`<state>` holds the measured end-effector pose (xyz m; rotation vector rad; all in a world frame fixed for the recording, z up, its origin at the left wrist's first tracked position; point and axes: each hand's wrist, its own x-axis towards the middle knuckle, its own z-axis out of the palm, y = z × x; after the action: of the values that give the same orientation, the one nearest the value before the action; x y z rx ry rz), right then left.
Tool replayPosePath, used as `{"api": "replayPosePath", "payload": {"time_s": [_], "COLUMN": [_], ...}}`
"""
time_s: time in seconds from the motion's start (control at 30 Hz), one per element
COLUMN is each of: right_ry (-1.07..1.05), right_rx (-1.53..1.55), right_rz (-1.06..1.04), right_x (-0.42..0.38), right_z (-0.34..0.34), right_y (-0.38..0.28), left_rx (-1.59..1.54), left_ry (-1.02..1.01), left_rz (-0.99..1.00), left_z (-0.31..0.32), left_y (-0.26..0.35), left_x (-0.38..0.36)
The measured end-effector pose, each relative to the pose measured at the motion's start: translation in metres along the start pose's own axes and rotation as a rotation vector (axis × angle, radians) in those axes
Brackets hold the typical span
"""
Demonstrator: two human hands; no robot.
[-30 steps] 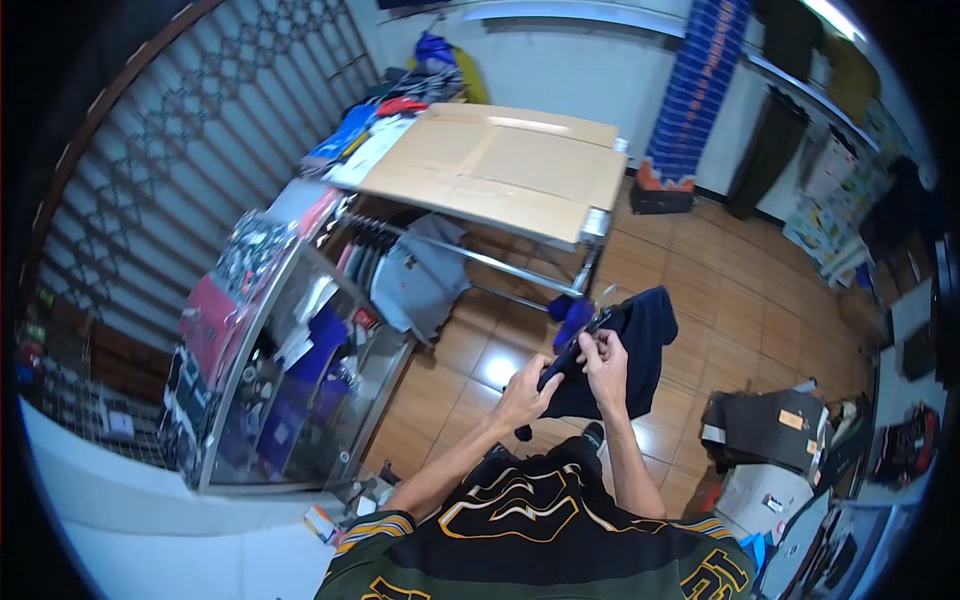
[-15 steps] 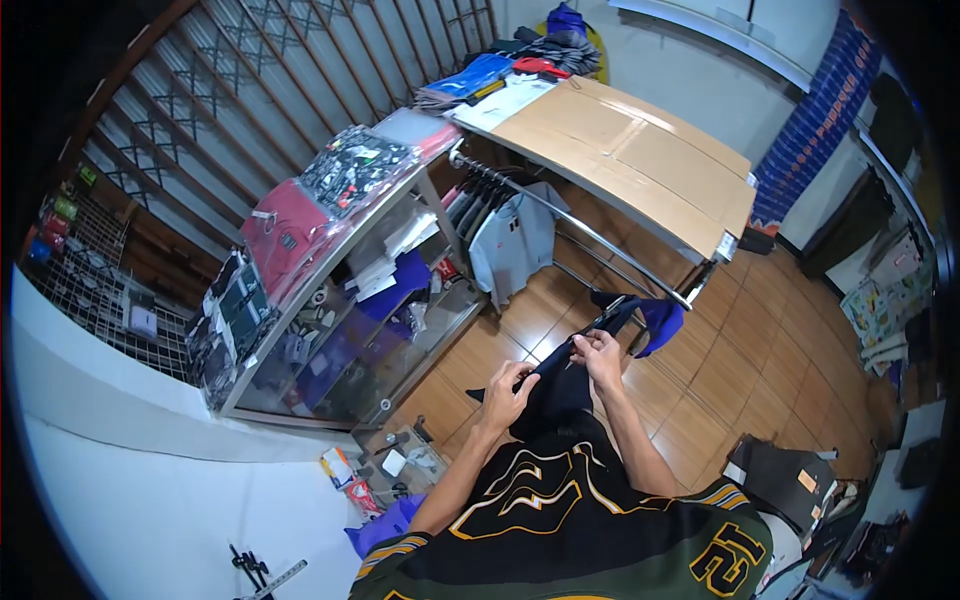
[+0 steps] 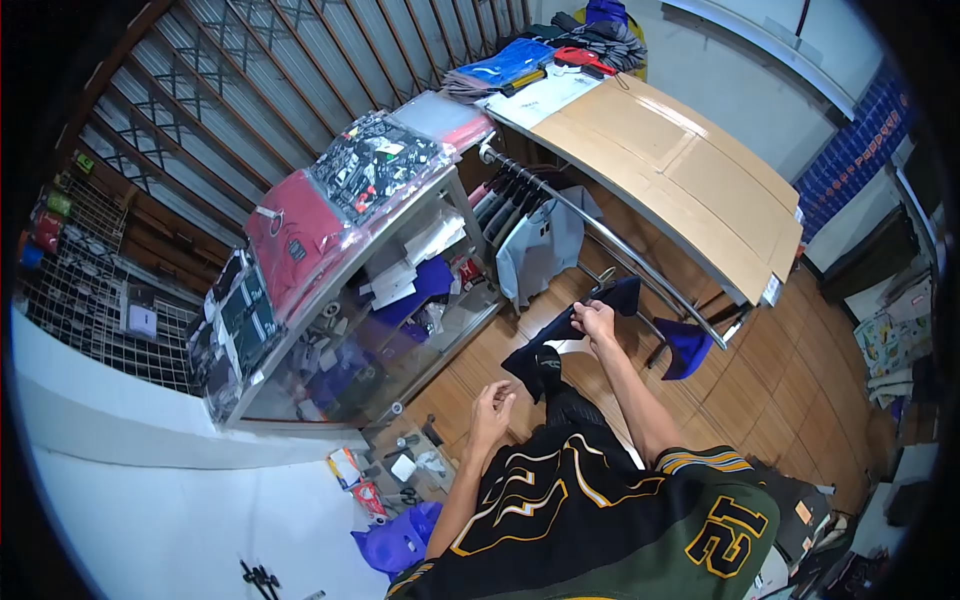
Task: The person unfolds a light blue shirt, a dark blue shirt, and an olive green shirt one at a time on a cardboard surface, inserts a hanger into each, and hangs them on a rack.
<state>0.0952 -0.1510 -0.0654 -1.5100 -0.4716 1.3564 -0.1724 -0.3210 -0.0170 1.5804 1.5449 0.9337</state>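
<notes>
My right hand (image 3: pixel 594 320) is closed on a dark navy garment (image 3: pixel 622 296), held out over the tiled floor in front of me. A hanger hook (image 3: pixel 604 275) shows just beyond its upper edge; the rest of the hanger is hidden. The cloth spreads to both sides of my grip, its left end drooping near my foot. Apart from the garment, my left hand (image 3: pixel 492 408) hovers lower left with bent, loose fingers and nothing visible in them.
Ahead stands a metal clothes rack (image 3: pixel 640 270) with several hung shirts, beside a cardboard-topped table (image 3: pixel 670 150). A purple cloth (image 3: pixel 686 348) hangs low at the rack's near end. A glass display case (image 3: pixel 350 350) is to the left, with packed clothes on top.
My left hand has come off the dark garment and moved down and back. My right hand has carried the garment forward, where it now hangs spread wider. The camera view has shifted slightly.
</notes>
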Motion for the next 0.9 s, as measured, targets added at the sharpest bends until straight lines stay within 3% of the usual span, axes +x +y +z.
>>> {"api": "replayPosePath", "payload": {"time_s": [0.33,0.6,0.9], "right_ry": [0.095,0.130,0.103], "right_rx": [-0.094,-0.173,-0.052], "right_rz": [0.222,0.343,0.322], "right_x": [0.188,0.300,0.356], "right_z": [0.058,0.075,0.108], "right_y": [0.026,0.033,0.001], "left_rx": [-0.023,0.014,-0.016], "left_ry": [-0.272,-0.171,-0.175], "left_rz": [-0.129,-0.312,-0.457], "left_z": [0.021,0.011,0.010], "left_y": [0.010,-0.005,-0.013], "left_x": [0.153,0.224,0.257]}}
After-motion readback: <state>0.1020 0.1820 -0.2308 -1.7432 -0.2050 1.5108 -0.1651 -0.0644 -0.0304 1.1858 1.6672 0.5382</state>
